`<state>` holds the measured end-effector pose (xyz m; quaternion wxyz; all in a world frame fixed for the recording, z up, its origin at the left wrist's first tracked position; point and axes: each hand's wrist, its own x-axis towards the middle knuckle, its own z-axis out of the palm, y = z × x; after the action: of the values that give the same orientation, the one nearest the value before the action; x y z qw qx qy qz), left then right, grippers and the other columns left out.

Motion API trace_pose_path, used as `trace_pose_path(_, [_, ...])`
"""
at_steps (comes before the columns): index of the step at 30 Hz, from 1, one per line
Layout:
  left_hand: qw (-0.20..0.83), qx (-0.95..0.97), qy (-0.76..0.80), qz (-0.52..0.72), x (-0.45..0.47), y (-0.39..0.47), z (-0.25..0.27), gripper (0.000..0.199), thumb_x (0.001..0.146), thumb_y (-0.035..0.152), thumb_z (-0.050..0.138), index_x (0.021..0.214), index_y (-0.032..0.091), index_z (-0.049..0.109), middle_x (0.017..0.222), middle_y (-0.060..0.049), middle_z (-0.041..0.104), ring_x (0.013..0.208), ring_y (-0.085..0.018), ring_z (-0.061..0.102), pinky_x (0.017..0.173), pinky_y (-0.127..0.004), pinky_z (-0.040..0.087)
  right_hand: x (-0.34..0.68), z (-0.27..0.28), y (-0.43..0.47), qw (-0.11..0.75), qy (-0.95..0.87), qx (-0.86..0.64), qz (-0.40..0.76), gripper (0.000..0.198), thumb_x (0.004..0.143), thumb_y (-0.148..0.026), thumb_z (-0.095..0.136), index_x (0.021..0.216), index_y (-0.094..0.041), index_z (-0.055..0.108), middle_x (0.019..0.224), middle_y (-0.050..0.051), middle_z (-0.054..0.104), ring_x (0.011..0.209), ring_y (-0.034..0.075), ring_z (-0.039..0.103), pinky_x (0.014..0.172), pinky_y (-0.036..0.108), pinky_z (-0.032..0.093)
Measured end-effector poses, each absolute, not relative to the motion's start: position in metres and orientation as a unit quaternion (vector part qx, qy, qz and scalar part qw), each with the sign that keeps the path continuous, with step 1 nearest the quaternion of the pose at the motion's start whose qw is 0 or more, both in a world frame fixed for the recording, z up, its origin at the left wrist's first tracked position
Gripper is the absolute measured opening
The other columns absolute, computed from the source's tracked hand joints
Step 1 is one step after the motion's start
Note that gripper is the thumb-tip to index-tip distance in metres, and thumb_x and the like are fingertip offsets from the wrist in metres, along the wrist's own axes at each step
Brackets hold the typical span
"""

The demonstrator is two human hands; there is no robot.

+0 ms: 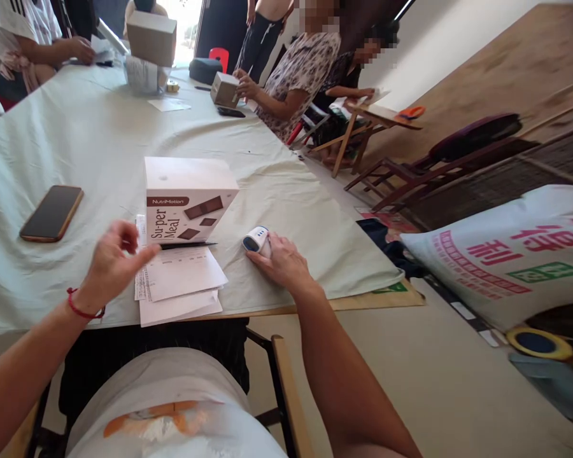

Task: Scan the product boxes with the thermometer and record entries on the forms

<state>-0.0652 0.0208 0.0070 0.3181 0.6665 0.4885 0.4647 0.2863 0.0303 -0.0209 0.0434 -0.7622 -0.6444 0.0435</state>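
Observation:
A white Super Meal box [181,197] with brown chocolate pictures stands upright on the cloth-covered table in front of me. Several printed sheets of paper [184,277] lie before it, and a dark pen [205,244] rests along its base. My left hand [117,254], slightly blurred, is just left of the box and papers; its thumb stands apart from the half-curled fingers and nothing shows in it. To the right of the box, my right hand [286,259] is closed around a small white handheld device [256,238] with a dark blue end and blue dots, low over the table.
A phone [51,213] lies on the table at left. Farther back are stacked cartons [151,38], a black pouch [205,70] and a person [291,76] handling a small carton [225,90]. A printed white sack [506,248] and a chair [439,159] stand off the right side.

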Motion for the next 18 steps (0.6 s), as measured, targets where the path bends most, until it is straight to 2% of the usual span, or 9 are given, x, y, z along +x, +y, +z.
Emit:
trace_pose_path(2, [0.336,0.551,0.498,0.579,-0.063,0.036,0.002,0.056,0.071,0.049,0.085,0.108,0.022,0.052,0.112,-0.007,0.06,0.105,-0.022,0.064,0.093,-0.036,0.056,0.288,-0.022,0.034,0.053,-0.644,-0.76,0.062,0.053,0.089,-0.046,0.062,0.126,-0.009,0.054,0.12,0.022,0.064,0.114,0.033,0.058,0.091,0.039,0.046])
trace_pose_path(4, [0.375,0.497,0.495,0.606,-0.052,0.045,-0.004,0.079,0.066,0.044,0.089,0.128,0.025,0.044,0.14,-0.014,0.048,0.138,-0.031,0.048,0.113,-0.046,0.046,0.29,-0.018,0.038,0.046,-0.652,-0.753,0.081,0.046,0.081,-0.042,0.068,0.113,-0.01,0.059,0.115,0.019,0.065,0.108,0.03,0.059,0.088,0.035,0.046])
trace_pose_path(5, [0.382,0.486,0.504,0.604,-0.044,0.045,-0.008,0.087,0.066,0.041,0.089,0.136,0.026,0.039,0.149,-0.016,0.04,0.147,-0.034,0.038,0.118,-0.05,0.04,0.292,-0.014,0.038,0.037,-0.659,-0.746,0.091,0.041,0.078,-0.04,0.07,0.105,-0.012,0.062,0.111,0.017,0.066,0.104,0.029,0.06,0.085,0.033,0.045])
trace_pose_path(7, [0.319,0.509,0.52,0.607,-0.028,0.037,-0.014,0.094,0.068,0.037,0.088,0.142,0.027,0.031,0.155,-0.017,0.031,0.153,-0.036,0.026,0.124,-0.055,0.029,0.298,-0.006,0.036,0.006,-0.666,-0.736,0.118,0.029,0.077,-0.041,0.068,0.089,-0.015,0.065,0.098,0.013,0.068,0.095,0.027,0.062,0.077,0.031,0.044])
trace_pose_path(10, [0.193,0.586,0.506,0.603,-0.015,0.022,-0.021,0.095,0.066,0.032,0.087,0.142,0.027,0.029,0.153,-0.016,0.03,0.152,-0.036,0.027,0.126,-0.056,0.023,0.308,0.004,0.026,-0.006,-0.64,-0.756,0.136,0.028,0.08,-0.043,0.064,0.081,-0.016,0.07,0.084,0.011,0.068,0.082,0.025,0.064,0.067,0.031,0.041])
trace_pose_path(12, [0.185,0.577,0.519,0.603,-0.014,0.025,-0.022,0.095,0.069,0.029,0.085,0.144,0.029,0.026,0.154,-0.015,0.029,0.151,-0.034,0.028,0.127,-0.055,0.025,0.309,0.011,0.022,0.085,-0.624,-0.772,0.09,0.032,0.077,-0.044,0.067,0.093,-0.016,0.074,0.093,0.012,0.07,0.085,0.026,0.065,0.069,0.033,0.045])
trace_pose_path(15, [0.234,0.517,0.539,0.622,-0.015,0.051,-0.023,0.088,0.08,0.026,0.075,0.148,0.033,0.019,0.158,-0.011,0.025,0.152,-0.029,0.029,0.127,-0.051,0.027,0.286,0.024,0.025,0.372,-0.612,-0.697,0.036,0.05,0.08,-0.05,0.066,0.119,-0.017,0.07,0.107,0.013,0.069,0.093,0.028,0.066,0.077,0.038,0.053])
trace_pose_path(18, [0.229,0.511,0.519,0.645,-0.01,0.073,-0.023,0.088,0.082,0.021,0.067,0.15,0.033,0.012,0.162,-0.01,0.018,0.155,-0.028,0.023,0.129,-0.048,0.022,0.232,0.04,0.036,0.627,-0.595,-0.498,0.068,0.051,0.093,-0.053,0.05,0.13,-0.02,0.059,0.102,0.01,0.064,0.091,0.024,0.067,0.082,0.041,0.058])
